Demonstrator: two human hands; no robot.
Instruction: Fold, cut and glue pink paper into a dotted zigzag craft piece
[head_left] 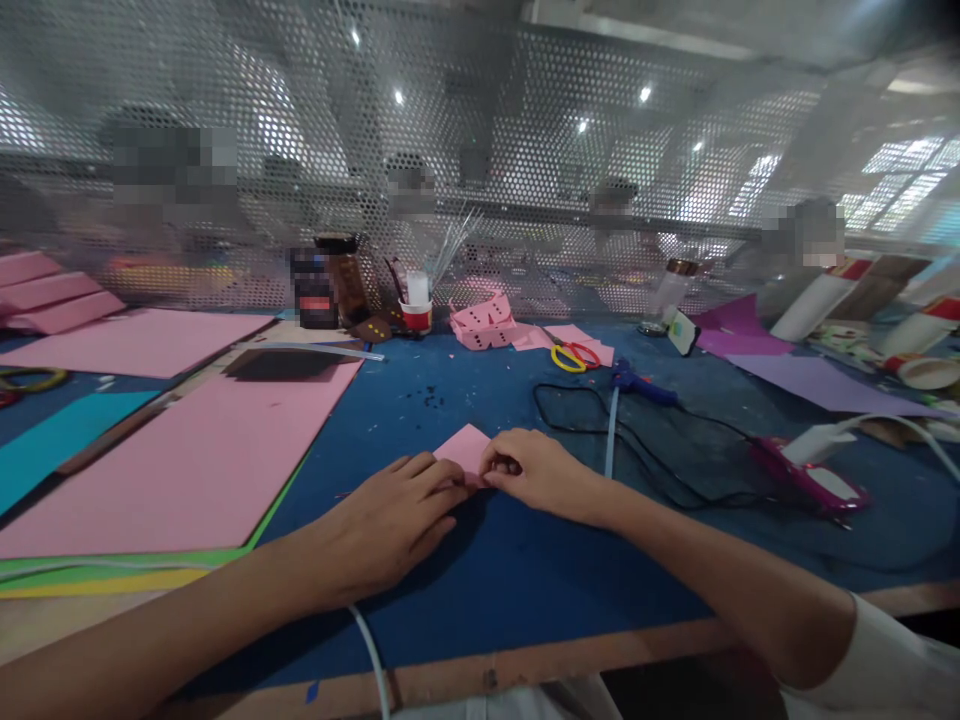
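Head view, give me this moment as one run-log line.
left hand: on pink paper | right hand: at paper's right side, grip unclear | pink paper: on blue tabletop | blue glue gun: beyond right hand

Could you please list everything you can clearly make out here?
Small pointed paper: one, pink, centre
Large flat sheets: two, pink, left
Narrow flat sheet: one, blue, far left
Thin flat sheet: one, black, left
Loop-handled scissors: one clear pair, yellow-red, right of centre
Spotted paper band: one, pink, back centre
Round cup: one, red-white, back centre
Lidded jar: one, dark brown, back left
Lidded bottle: one, clear, back right
Glue gun: one, blue, right
Paper sheets: at least two, purplish, right
Power strip: one, magenta, right
Perforated metal screen: one, grey, back
People: several, blurred, behind the screen
Tabletop: one, blue, beneath
Left hand: one, bare, on the paper
Right hand: one, bare, on the paper
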